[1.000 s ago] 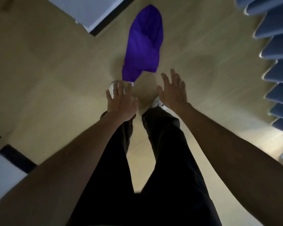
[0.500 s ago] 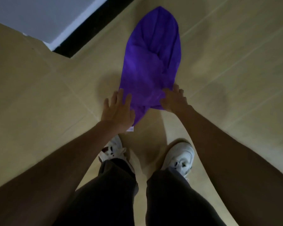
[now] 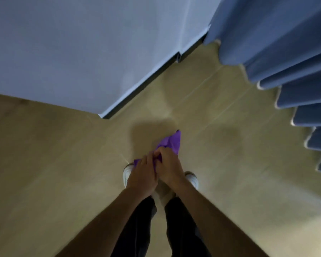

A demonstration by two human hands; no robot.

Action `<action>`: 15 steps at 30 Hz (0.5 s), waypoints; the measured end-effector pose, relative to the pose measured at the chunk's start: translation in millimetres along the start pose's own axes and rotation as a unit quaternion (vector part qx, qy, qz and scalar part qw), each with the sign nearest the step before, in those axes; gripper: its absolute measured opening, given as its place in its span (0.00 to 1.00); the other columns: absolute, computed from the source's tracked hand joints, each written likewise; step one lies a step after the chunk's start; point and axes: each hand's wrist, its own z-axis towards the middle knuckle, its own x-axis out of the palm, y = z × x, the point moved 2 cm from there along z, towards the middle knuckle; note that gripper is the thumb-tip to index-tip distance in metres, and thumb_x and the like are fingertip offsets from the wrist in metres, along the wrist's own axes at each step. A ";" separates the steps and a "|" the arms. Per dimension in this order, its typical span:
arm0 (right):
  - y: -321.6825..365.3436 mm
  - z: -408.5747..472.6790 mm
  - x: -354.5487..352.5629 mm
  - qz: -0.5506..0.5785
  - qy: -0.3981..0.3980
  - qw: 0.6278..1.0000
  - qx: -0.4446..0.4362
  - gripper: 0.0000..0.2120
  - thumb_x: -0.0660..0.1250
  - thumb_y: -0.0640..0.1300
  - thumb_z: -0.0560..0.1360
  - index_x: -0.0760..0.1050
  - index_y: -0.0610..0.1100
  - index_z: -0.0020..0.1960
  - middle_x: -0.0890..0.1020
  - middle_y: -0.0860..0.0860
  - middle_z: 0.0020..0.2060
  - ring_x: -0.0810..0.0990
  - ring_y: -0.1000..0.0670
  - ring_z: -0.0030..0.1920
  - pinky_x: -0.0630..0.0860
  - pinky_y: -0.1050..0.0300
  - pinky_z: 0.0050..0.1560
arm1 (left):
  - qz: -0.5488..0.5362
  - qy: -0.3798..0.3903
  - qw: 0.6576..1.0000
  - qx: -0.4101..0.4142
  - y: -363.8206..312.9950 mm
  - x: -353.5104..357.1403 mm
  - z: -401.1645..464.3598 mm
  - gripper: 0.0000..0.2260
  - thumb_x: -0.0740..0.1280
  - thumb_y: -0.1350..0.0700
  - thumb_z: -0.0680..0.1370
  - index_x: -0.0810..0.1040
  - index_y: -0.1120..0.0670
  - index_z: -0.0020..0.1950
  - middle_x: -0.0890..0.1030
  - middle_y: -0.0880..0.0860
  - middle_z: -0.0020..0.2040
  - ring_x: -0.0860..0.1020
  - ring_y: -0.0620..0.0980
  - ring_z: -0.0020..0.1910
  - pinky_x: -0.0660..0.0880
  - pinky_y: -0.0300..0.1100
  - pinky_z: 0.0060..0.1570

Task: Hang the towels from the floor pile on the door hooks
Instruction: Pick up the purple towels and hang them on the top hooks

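Between my left hand and right hand the purple towel is bunched, both gripping it; picked up, hanging not yet done; no hooks visible.

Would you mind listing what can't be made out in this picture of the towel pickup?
- Head view: most of the purple towel is bunched under the left hand and right hand; its full shape is hidden.
- Door hooks: none in the frame.
- White shoes: mostly covered by the hands and arms.
- Blue curtain: cut off by the right edge.
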 end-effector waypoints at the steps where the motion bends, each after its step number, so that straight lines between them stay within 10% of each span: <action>1: 21.8 -19.8 -18.1 0.017 -0.006 1.000 -0.008 0.06 0.61 0.34 0.71 0.76 0.38 0.45 0.80 0.43 0.45 0.78 0.44 0.46 0.73 0.52 0.46 | -0.025 -0.010 1.000 -0.001 -15.3 -23.9 -16.4 0.20 0.58 0.56 0.79 0.63 0.53 0.70 0.72 0.54 0.64 0.74 0.56 0.61 0.70 0.50 0.58; 15: 210.4 -209.1 -194.1 0.092 0.011 0.983 -0.159 0.18 0.60 0.27 0.69 0.76 0.43 0.52 0.77 0.54 0.36 0.75 0.56 0.36 0.70 0.72 0.37 | -0.084 -0.075 0.990 0.086 -153.9 -258.1 -221.9 0.08 0.58 0.64 0.74 0.72 0.64 0.51 0.76 0.66 0.47 0.74 0.65 0.47 0.69 0.50 0.45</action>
